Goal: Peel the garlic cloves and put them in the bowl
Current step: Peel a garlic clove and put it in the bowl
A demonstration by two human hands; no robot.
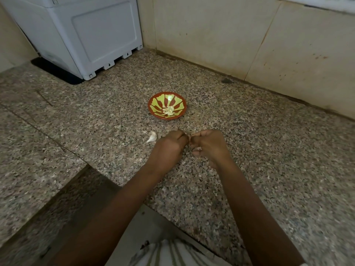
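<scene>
A small red bowl (153, 110) with a yellow-green pattern stands on the speckled granite counter (249, 150) and holds several peeled garlic cloves (169, 110). Nearer to me, my left hand (169, 148) and my right hand (208, 145) meet fingertip to fingertip, their fingers curled round a small garlic clove that is almost wholly hidden between them. A bit of pale skin (197, 149) shows under my right fingers. One unpeeled white garlic clove (152, 137) lies on the counter just left of my left hand.
A white appliance (86, 35) stands at the back left on a dark mat (53, 71). Tiled walls (249, 45) close off the counter's back and right. A small dark speck (226, 80) lies near the wall. The counter's inner corner edge (134, 200) runs close to my body.
</scene>
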